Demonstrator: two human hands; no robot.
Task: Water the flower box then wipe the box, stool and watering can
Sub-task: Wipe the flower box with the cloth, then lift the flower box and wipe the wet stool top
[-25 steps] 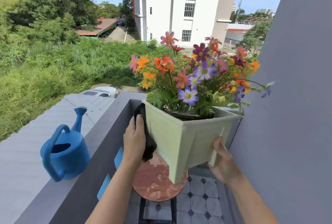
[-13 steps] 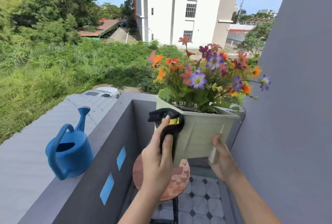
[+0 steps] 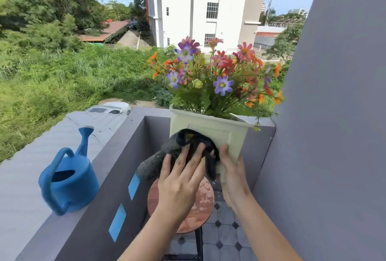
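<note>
A pale green flower box (image 3: 221,131) full of mixed flowers (image 3: 215,76) is held up in the air above the round reddish stool (image 3: 203,208). My right hand (image 3: 232,174) grips the box's lower right corner. My left hand (image 3: 180,179) lies flat, fingers spread, pressing a dark grey cloth (image 3: 173,154) against the near face of the box. The blue watering can (image 3: 66,177) stands on the grey ledge to the left, apart from both hands.
The grey parapet wall (image 3: 117,156) with blue patches runs along the left of the balcony. A grey wall (image 3: 334,135) closes the right side. Tiled floor (image 3: 225,239) lies under the stool. Beyond the parapet lie a grey roof, a parked white car and grass.
The box has turned in my right hand so a flat face points at me. My left hand moved from the box's left side onto the front, spreading the cloth flat.
</note>
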